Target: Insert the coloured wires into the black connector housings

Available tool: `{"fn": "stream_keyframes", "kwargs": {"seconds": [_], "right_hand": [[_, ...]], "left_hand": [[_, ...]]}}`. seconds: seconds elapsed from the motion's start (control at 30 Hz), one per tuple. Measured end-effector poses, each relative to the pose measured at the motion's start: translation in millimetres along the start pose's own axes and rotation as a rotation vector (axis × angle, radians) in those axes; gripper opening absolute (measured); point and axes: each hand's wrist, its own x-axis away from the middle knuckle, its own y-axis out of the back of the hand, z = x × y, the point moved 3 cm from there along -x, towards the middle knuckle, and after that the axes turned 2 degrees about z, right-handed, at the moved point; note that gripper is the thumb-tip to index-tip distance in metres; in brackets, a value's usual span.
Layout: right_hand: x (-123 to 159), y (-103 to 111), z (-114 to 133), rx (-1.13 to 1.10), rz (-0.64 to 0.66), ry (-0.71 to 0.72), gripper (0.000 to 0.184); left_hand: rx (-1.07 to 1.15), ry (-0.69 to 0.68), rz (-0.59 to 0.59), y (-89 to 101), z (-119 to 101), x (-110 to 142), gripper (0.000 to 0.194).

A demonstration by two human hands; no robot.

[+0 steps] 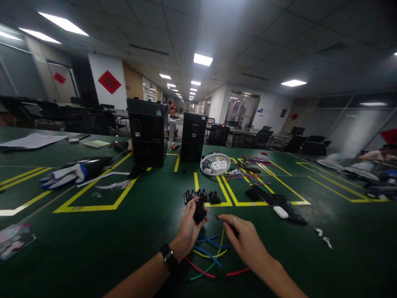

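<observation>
My left hand point(185, 231), with a black watch on the wrist, is closed around a small black plastic block point(200, 212), held above the table. Just to its right, my right hand point(246, 241) is pinched on the end of a thin wire point(223, 234); its tip is small and blurred, apart from the block. Below both hands lie several loose wires, among them a blue wire point(207, 254), a green wire point(201, 275) and a red wire point(237, 272). Beyond the left hand stand several black parts with upright posts point(214, 197), side by side.
A white plastic basket point(228, 165) stands farther back beside tangled coloured wires point(256, 160). Two black computer towers point(147, 140) rise behind. At right lie a white case point(281, 212) and earbuds point(327, 242); at left, gloves point(70, 176). Yellow tape point(93, 208) marks the green table.
</observation>
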Motion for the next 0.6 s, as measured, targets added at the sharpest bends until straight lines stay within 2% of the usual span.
{"fn": "stream_keyframes", "kwargs": {"seconds": [0.17, 0.3, 0.6], "right_hand": [[-7, -21, 7, -0.072, -0.011, 0.012, 0.031], [-5, -24, 5, -0.097, -0.011, -0.005, 0.032], [-5, -29, 2, -0.112, -0.041, -0.020, 0.031]], "left_hand": [[0.042, 0.014, 0.054, -3.5, 3, 2, 0.033], [0.051, 0.021, 0.099, -4.9, 8, 2, 0.039], [0.087, 0.021, 0.085, -2.9, 15, 1, 0.045]]}}
